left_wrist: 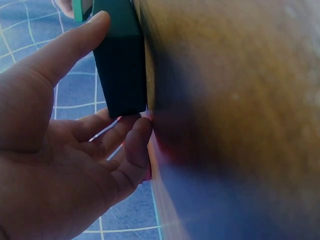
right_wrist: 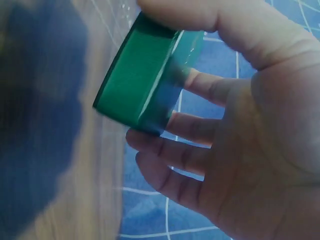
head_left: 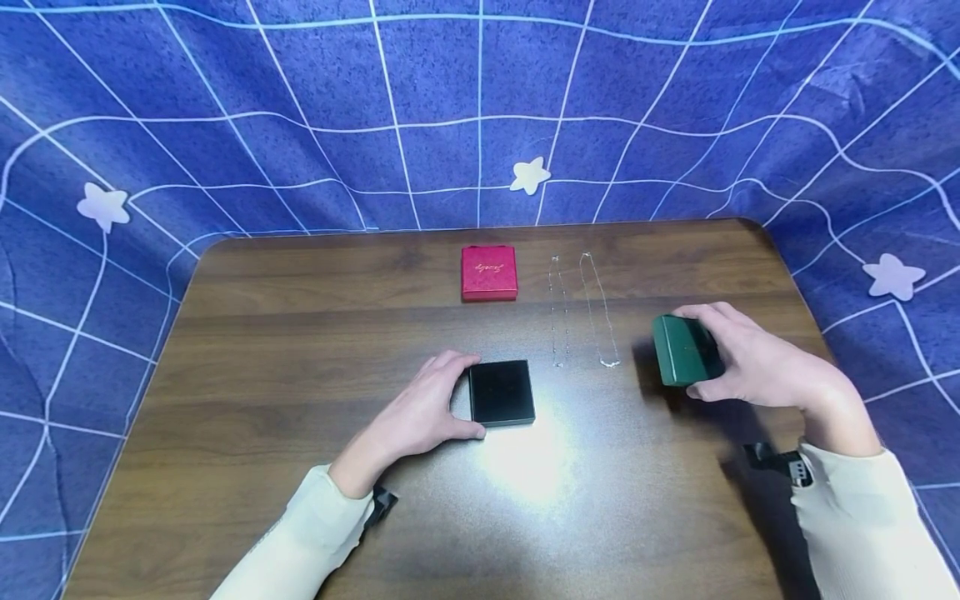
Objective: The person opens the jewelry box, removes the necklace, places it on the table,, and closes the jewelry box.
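A shallow, dark square jewelry box base (head_left: 501, 392), black on top, lies flat on the table. My left hand (head_left: 423, 408) holds its left side, thumb at the near corner and fingers at the far one. In the left wrist view, the base (left_wrist: 120, 65) has dark green walls between thumb and fingers. Above the table at the right, my right hand (head_left: 761, 358) grips a green jewelry box lid (head_left: 675, 354), tilted, with thumb and fingers on opposite edges. Two thin silver necklaces, a left one (head_left: 553, 312) and a right one (head_left: 600, 308), lie between the hands, untouched.
A closed red jewelry box (head_left: 489, 273) with gold lettering stands toward the back of the wooden table (head_left: 300, 333). Behind and beside the table hangs a blue cloth (head_left: 435, 83) with white grid lines and star shapes. Bright glare lies on the tabletop before the dark base.
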Motion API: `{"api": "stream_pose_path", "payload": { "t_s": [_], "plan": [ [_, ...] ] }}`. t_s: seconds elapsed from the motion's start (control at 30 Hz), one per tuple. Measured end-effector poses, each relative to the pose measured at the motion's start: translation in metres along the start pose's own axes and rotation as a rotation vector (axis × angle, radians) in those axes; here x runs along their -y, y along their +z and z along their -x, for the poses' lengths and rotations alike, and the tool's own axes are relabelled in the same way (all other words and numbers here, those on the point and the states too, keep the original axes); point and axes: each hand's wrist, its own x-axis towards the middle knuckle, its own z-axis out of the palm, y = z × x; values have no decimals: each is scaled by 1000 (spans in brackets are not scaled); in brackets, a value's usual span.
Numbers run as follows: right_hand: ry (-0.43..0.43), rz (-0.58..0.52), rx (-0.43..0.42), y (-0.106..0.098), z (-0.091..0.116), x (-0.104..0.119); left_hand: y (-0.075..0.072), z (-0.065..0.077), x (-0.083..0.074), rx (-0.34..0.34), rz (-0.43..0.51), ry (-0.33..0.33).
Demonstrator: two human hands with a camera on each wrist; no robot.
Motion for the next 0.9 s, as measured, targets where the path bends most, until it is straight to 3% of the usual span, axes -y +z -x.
{"api": "stream_pose_path", "payload": {
  "t_s": [0.47, 0.9],
  "plan": [
    [-48, -113, 17, 9, -21, 31, 1, 0, 1, 4, 1, -4],
    [-113, -107, 26, 28, -42, 54, 1, 0, 2, 18, 6, -24]
  ]
}}
